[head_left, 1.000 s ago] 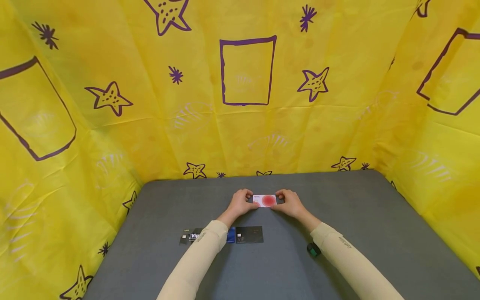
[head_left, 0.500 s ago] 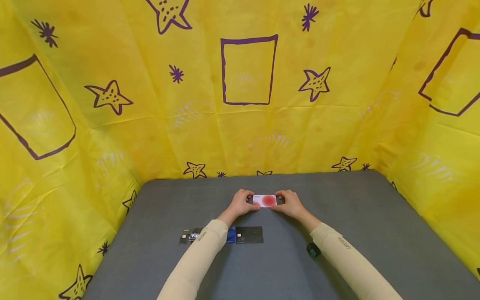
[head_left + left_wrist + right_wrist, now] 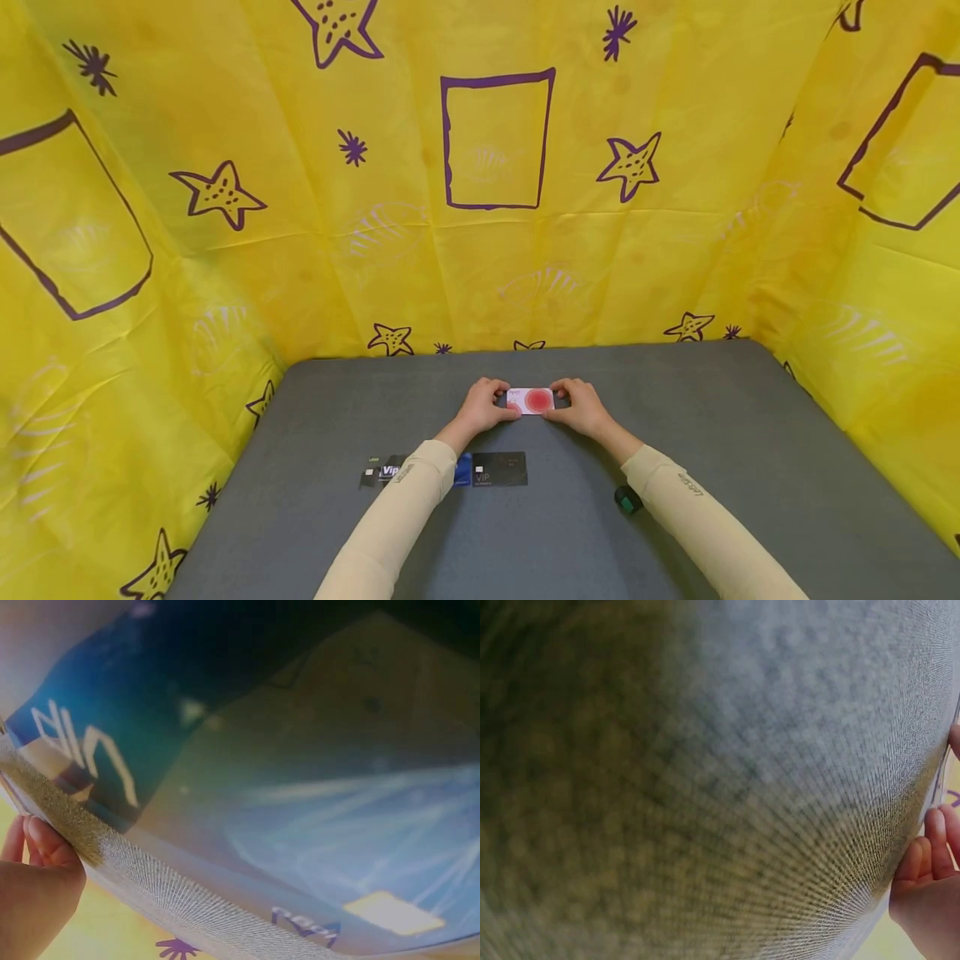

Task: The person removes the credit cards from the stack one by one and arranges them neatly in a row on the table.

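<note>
A white card with a red circle (image 3: 531, 401) is held between both hands toward the back of the grey table. My left hand (image 3: 480, 405) pinches its left edge, thumb in front and fingers behind. At the opposite edge, my right hand (image 3: 583, 406) pinches it the same way. Whether the card touches the table cannot be told. In the left wrist view the left hand (image 3: 41, 889) shows at the lower left; the right wrist view has the right hand (image 3: 930, 892) at its right edge, beside the blurred tabletop.
Nearer me lie a black VIP card (image 3: 499, 469), part of a blue card (image 3: 463, 470) and dark cards (image 3: 372, 472) in a row, partly hidden by the left sleeve (image 3: 405, 508). A black-and-green object (image 3: 627, 499) sits at the right forearm. Yellow patterned cloth (image 3: 480, 275) surrounds the grey table (image 3: 555, 550).
</note>
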A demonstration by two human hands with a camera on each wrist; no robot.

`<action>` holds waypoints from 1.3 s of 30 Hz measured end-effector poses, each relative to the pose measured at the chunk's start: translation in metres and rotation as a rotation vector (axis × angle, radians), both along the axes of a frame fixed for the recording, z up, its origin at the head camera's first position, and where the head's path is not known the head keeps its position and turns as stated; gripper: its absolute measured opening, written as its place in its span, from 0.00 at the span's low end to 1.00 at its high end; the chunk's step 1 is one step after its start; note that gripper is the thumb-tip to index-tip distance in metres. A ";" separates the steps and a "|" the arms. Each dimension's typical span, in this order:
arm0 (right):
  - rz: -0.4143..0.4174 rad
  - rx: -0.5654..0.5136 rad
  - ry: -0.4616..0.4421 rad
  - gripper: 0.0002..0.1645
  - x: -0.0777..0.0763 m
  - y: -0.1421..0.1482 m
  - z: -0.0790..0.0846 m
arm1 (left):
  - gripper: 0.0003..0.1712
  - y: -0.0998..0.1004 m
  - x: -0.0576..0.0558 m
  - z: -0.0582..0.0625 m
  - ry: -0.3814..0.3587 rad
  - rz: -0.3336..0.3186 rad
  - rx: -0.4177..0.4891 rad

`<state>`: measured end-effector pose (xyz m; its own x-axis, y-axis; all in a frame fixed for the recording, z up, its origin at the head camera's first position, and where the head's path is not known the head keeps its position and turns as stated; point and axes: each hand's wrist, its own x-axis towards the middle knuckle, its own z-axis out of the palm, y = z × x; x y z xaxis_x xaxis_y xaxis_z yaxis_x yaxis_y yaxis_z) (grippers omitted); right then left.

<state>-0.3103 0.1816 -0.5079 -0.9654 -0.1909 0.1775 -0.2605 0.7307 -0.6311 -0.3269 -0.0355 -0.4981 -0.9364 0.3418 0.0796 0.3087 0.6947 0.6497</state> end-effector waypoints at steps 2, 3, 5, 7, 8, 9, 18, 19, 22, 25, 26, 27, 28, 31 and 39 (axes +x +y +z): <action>-0.004 -0.008 0.006 0.29 0.000 0.000 0.000 | 0.29 0.000 0.000 -0.001 0.010 0.004 0.008; -0.004 -0.012 0.011 0.30 0.000 0.000 0.001 | 0.29 0.000 -0.001 -0.002 0.015 0.006 0.013; -0.006 -0.023 0.016 0.30 0.000 -0.001 0.001 | 0.29 0.000 -0.001 -0.003 0.034 0.007 0.021; -0.001 -0.037 0.025 0.30 0.000 -0.001 0.001 | 0.29 0.000 -0.001 -0.004 0.044 0.010 0.031; 0.002 -0.044 0.028 0.30 0.000 -0.001 0.001 | 0.29 0.001 -0.001 -0.004 0.050 0.010 0.036; 0.004 -0.050 0.030 0.30 0.000 -0.002 0.001 | 0.29 0.001 -0.001 -0.005 0.057 0.008 0.045; 0.000 -0.090 0.013 0.32 0.002 -0.005 0.003 | 0.30 0.002 0.003 -0.002 0.036 0.018 0.108; -0.002 -0.094 0.010 0.33 0.003 -0.006 0.004 | 0.30 0.002 0.004 -0.001 0.034 0.017 0.107; -0.005 -0.102 0.011 0.33 0.004 -0.007 0.004 | 0.30 0.002 0.006 0.000 0.026 0.021 0.102; -0.005 -0.105 0.014 0.33 0.005 -0.007 0.004 | 0.30 0.003 0.008 0.002 0.028 0.022 0.106; -0.006 -0.105 0.017 0.33 0.005 -0.007 0.004 | 0.30 0.003 0.009 0.002 0.027 0.025 0.104; -0.006 -0.107 0.016 0.33 0.005 -0.007 0.004 | 0.30 0.003 0.009 0.002 0.029 0.026 0.100; -0.005 -0.108 0.017 0.33 0.006 -0.007 0.004 | 0.30 0.003 0.009 0.003 0.031 0.028 0.096; -0.002 -0.110 0.020 0.33 0.008 -0.007 0.004 | 0.30 0.003 0.010 0.002 0.035 0.033 0.073; -0.003 -0.103 0.006 0.33 0.015 -0.006 0.005 | 0.31 0.003 0.015 0.004 0.016 0.028 0.073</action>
<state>-0.2954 0.1759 -0.5034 -0.9649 -0.1684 0.2014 -0.2621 0.6628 -0.7014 -0.3119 -0.0330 -0.4939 -0.9439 0.3083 0.1182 0.3005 0.6538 0.6944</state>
